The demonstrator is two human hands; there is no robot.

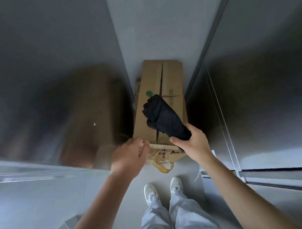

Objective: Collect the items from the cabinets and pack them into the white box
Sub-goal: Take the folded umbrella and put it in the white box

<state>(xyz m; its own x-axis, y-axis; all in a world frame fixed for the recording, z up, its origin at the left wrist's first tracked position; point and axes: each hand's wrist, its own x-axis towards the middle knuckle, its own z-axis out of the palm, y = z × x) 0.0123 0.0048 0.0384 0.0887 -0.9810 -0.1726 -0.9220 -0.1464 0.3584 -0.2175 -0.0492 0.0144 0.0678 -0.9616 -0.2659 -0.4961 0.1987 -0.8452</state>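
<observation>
Collection in progress: right hand (193,144), fingers curled round a dark folded bundle (163,117) above the cardboard box (161,73); left hand (128,157) at its near edge, grip indeterminate; packing outstanding.

Both forearms are left bare up to the left hand (128,157) and right hand (194,143), and, lower in view than the fingers (188,127), loose pale grey trousers (174,220) with creased hems and off-white lace-up trainers (150,191) with speckled laces are worn.
</observation>
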